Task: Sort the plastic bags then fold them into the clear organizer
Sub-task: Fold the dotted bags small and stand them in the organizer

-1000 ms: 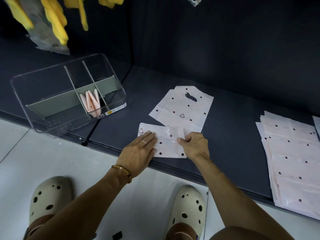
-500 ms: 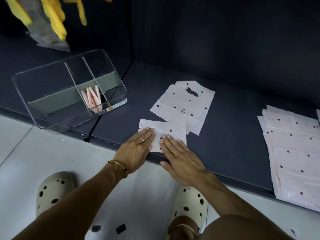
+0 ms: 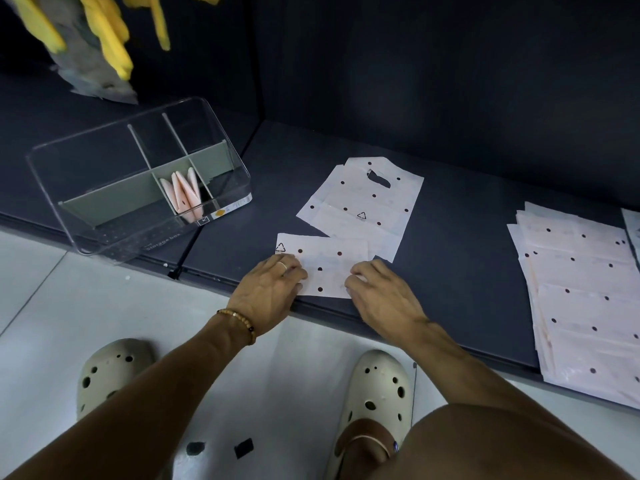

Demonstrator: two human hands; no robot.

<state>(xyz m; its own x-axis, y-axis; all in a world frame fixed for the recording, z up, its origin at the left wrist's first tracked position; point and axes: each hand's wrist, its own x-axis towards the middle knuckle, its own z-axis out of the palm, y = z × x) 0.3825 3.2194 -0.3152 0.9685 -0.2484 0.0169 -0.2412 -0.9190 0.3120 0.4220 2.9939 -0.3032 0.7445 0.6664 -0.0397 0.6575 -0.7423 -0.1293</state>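
A white plastic bag with dark dots [image 3: 329, 268], folded into a strip, lies at the front edge of the dark shelf [image 3: 457, 258]. My left hand [image 3: 266, 292] presses flat on its left end. My right hand [image 3: 377, 292] is at its right end, with curled fingers pinching that edge. A flat, unfolded bag with a handle hole [image 3: 363, 202] lies just behind the strip. The clear organizer [image 3: 86, 233] stands to the left; three folded pink-white bags [image 3: 181, 195] stand upright in its middle front compartment.
A fanned stack of flat dotted bags [image 3: 581, 299] covers the right end of the shelf. Yellow and grey gloves [image 3: 104, 39] hang at the top left. My two feet in pale clogs [image 3: 377, 393] stand on the white floor below the shelf edge.
My right hand first folded the bag's end over, then pressed flat on the strip, and has now slid to its right end with fingers curled. My left hand has stayed pressing.
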